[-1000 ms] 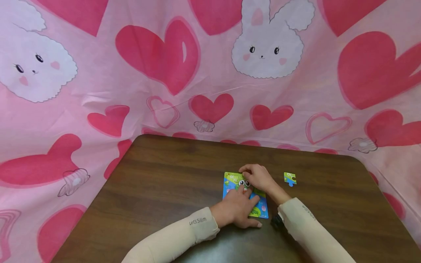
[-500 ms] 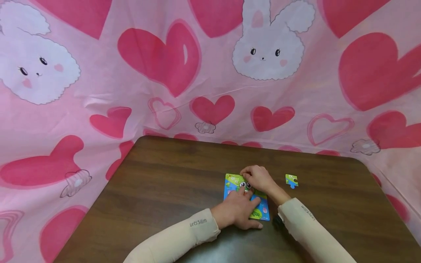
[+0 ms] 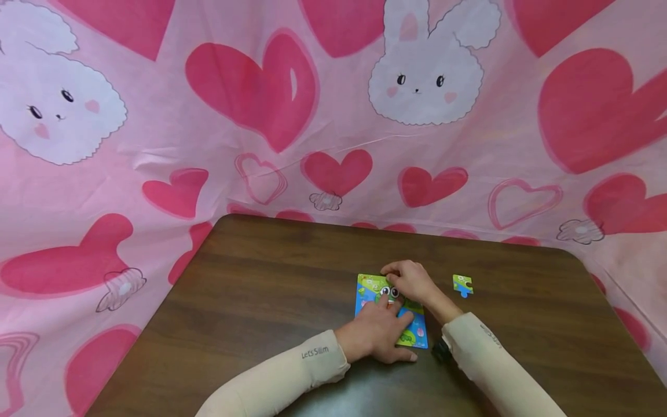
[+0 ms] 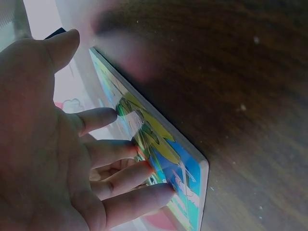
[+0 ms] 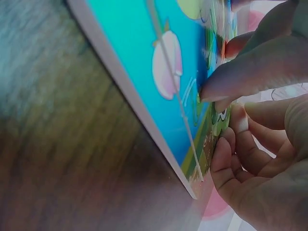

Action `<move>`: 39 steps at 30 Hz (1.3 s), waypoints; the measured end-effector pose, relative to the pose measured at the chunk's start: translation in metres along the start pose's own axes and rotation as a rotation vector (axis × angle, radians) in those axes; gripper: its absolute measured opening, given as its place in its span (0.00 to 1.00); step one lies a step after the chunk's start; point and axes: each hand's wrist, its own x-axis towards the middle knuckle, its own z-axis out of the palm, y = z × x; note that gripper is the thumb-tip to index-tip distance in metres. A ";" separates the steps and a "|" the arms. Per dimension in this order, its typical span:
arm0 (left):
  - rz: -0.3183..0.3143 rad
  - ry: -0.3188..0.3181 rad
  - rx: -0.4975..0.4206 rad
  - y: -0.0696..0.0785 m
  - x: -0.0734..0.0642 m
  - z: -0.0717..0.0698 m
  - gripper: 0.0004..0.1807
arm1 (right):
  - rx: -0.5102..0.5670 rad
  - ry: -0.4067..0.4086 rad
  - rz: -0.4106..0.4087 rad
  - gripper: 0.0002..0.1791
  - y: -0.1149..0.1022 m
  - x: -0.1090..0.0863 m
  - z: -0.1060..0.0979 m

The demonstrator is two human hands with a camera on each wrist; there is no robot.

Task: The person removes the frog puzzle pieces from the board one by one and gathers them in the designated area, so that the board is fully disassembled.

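Observation:
A colourful jigsaw puzzle (image 3: 418,325), blue and green with a big-eyed cartoon face, lies flat on the brown table. From its near side my left hand (image 3: 379,330) reaches over it, fingers spread; in the left wrist view the fingertips (image 4: 163,192) rest on its surface and the thumb stays off the board. At the puzzle's far right part, my right hand (image 3: 413,282) has its fingers curled, thumb and index (image 5: 240,118) together at the surface, pinching a puzzle piece mostly hidden by the hand. One loose puzzle piece (image 3: 462,283), green and blue, lies right of the puzzle.
The wooden table (image 3: 271,289) has rounded far corners. A pink cloth (image 3: 344,127) with hearts and rabbits hangs behind it and along the sides. A small black device (image 3: 441,350) sits under the right wrist.
Both hands keep almost the same places on the puzzle. The head view has shifted slightly; the loose piece lies as before.

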 end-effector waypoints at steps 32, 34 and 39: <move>0.024 -0.021 -0.039 -0.003 -0.001 0.000 0.42 | 0.458 -0.178 0.126 0.14 0.015 -0.002 -0.005; 0.028 -0.022 -0.041 -0.003 0.000 0.000 0.41 | 0.503 -0.179 0.153 0.14 0.017 0.000 -0.005; 0.027 -0.010 -0.018 -0.002 0.000 0.001 0.41 | 0.532 -0.174 0.157 0.13 0.018 0.001 -0.006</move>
